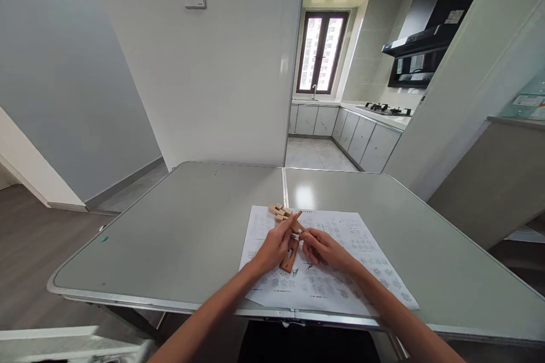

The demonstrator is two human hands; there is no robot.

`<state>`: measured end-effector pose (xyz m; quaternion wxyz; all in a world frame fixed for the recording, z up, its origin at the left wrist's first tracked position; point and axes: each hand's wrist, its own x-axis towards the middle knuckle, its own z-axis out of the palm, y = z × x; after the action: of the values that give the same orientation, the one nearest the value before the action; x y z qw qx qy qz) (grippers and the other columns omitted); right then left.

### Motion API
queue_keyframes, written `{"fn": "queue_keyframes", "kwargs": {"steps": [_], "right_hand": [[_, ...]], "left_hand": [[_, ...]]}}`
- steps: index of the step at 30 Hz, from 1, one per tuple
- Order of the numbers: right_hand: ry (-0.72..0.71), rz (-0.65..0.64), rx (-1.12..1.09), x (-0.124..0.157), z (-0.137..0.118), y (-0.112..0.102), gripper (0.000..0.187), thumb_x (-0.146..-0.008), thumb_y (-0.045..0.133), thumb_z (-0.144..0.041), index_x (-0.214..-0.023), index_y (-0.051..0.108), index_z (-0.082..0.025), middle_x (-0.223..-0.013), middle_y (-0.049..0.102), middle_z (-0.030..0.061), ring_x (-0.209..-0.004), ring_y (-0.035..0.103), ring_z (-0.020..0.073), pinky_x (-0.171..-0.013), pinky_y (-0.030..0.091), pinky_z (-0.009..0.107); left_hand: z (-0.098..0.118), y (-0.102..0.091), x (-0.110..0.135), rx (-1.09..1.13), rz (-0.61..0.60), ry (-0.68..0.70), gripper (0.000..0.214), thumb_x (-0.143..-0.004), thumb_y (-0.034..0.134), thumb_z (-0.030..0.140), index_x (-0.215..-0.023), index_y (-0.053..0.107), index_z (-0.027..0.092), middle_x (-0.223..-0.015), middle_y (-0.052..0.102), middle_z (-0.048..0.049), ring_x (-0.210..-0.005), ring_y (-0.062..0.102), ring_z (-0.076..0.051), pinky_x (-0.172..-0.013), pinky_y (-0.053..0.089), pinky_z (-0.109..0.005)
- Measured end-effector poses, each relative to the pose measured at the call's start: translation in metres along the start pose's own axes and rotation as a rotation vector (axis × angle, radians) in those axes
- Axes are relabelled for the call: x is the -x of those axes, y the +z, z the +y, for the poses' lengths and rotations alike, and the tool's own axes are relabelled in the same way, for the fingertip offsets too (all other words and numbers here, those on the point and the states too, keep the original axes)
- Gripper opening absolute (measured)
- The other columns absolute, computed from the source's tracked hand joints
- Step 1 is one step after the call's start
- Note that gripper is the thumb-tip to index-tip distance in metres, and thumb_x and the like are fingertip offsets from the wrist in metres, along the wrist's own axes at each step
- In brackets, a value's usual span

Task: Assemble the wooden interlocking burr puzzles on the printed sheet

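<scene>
Over a printed paper sheet (340, 227) covered with small diagrams, my two hands are close together. My left hand (275, 245) is closed on a small wooden puzzle piece (298, 215) that sticks up past its fingertips. The fingers of my right hand (321, 246) pinch the near end of a wooden piece (300, 227) at the same spot; how the pieces join is partly hidden by the fingers. Below them, a darker flat wooden piece with a slot (288, 261) shows between the hands. Several light wooden blocks (279, 211) lie just beyond my left hand.
The sheet lies on a grey folding table (170, 238) with a metal rim and a centre seam (285, 188). A small teal scrap (104, 239) is near its left edge. A white wall (230, 79) stands behind, with a kitchen counter (374, 119) beyond on the right.
</scene>
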<state>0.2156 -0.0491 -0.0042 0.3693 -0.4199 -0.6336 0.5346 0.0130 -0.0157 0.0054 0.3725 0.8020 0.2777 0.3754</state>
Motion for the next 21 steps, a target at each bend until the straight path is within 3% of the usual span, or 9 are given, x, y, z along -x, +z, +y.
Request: {"fn": "queue_keyframes", "kwargs": {"steps": [2,11,16,21], "right_hand": [[-0.031,0.030,-0.002,-0.005,0.001,0.004,0.053,-0.098,0.043,-0.074,-0.082,0.049,-0.023,-0.057,0.058,-0.0045,-0.042,0.047,0.0113,-0.042,0.036,0.025],[-0.086,0.057,-0.034,-0.014,0.001,0.012,0.052,-0.098,0.046,-0.072,-0.082,0.047,-0.023,-0.065,0.058,-0.0047,-0.045,0.048,0.0097,-0.045,0.034,0.025],[-0.054,0.052,-0.047,-0.015,0.006,0.011,0.052,-0.098,0.046,-0.073,-0.084,0.046,-0.023,-0.066,0.057,-0.0051,-0.045,0.046,0.0093,-0.043,0.031,0.025],[-0.052,0.037,-0.063,-0.015,0.003,0.011,0.051,-0.098,0.047,-0.072,-0.088,0.048,-0.023,-0.068,0.058,-0.0048,-0.046,0.047,0.0092,-0.043,0.032,0.024]], "left_hand": [[0.002,0.004,0.001,0.011,-0.067,0.033,0.053,-0.107,0.038,0.026,-0.160,0.038,0.026,-0.137,0.066,-0.0112,-0.117,0.065,-0.024,-0.106,0.051,-0.041],[-0.006,0.009,0.002,-0.039,-0.006,0.047,0.051,-0.109,0.034,0.025,-0.160,0.038,0.027,-0.155,0.053,-0.0095,-0.137,0.056,-0.026,-0.115,0.047,-0.046],[-0.019,0.009,0.005,-0.107,0.002,0.072,0.057,-0.105,0.039,0.018,-0.161,0.034,0.026,-0.153,0.055,-0.0120,-0.133,0.058,-0.027,-0.112,0.049,-0.049],[-0.025,0.011,0.005,-0.146,0.053,-0.005,0.058,-0.106,0.038,0.019,-0.163,0.030,0.025,-0.146,0.061,-0.0130,-0.115,0.068,-0.025,-0.103,0.055,-0.047]]}}
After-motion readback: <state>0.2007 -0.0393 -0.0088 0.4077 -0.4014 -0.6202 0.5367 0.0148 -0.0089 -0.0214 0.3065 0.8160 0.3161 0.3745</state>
